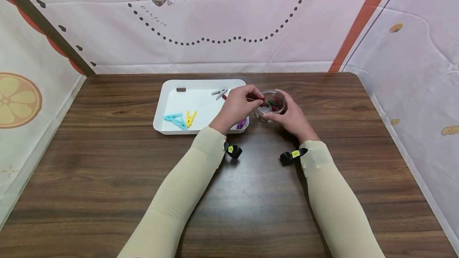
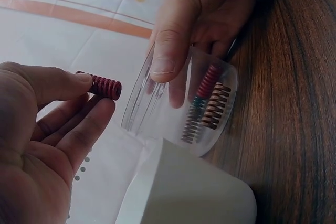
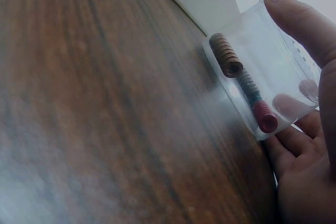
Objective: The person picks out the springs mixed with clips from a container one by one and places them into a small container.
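Observation:
My left hand (image 1: 236,105) pinches a red coil spring (image 2: 106,86) between thumb and fingers, at the mouth of a clear jar (image 3: 252,35). Around the jar's side curl the fingers and thumb of my right hand (image 1: 295,119), keeping it upright on the table. Inside the jar lie a bronze spring (image 2: 216,107), another red spring (image 2: 209,81) and a dark green spring (image 1: 273,102). A white tray (image 1: 204,106) stands left of the jar, partly beneath my left hand. A dark spring (image 1: 181,89) lies near the tray's back left.
Light blue clips (image 1: 177,120) and a yellow clip (image 1: 191,119) lie at the tray's front left. Grey clips (image 1: 220,92) lie toward its back right, with a purple clip (image 1: 242,123) by the front right corner. Behind the wooden table (image 1: 258,210) hangs a printed cloth (image 1: 222,23).

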A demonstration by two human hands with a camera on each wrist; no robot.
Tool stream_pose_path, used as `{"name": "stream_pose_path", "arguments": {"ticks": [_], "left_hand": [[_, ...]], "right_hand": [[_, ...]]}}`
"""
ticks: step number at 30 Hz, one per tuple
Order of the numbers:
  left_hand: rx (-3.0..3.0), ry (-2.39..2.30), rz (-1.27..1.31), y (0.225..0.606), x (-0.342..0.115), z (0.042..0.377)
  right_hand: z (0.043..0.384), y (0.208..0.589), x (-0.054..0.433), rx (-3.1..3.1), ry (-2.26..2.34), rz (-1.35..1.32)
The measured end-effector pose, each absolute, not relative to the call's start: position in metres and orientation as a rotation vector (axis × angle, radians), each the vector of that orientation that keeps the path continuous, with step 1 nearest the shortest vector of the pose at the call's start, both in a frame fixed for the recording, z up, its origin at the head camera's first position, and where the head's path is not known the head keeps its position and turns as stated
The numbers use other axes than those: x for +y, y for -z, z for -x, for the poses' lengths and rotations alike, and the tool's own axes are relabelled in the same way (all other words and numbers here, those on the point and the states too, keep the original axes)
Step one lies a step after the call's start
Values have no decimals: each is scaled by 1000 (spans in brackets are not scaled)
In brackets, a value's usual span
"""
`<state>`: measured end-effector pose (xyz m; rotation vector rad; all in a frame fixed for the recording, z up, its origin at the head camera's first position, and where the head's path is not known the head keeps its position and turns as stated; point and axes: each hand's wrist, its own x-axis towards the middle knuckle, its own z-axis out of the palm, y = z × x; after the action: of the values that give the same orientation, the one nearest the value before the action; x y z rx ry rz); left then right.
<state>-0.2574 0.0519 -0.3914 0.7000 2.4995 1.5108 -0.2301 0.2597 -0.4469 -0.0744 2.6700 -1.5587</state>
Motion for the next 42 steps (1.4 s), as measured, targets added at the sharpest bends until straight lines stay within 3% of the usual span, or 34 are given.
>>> {"name": "stream_pose_path", "arguments": {"ticks": [42], "left_hand": [[2593,-1476,-707,389,41,261]], "right_hand": [[231,447,260,2674,1540,61]]}}
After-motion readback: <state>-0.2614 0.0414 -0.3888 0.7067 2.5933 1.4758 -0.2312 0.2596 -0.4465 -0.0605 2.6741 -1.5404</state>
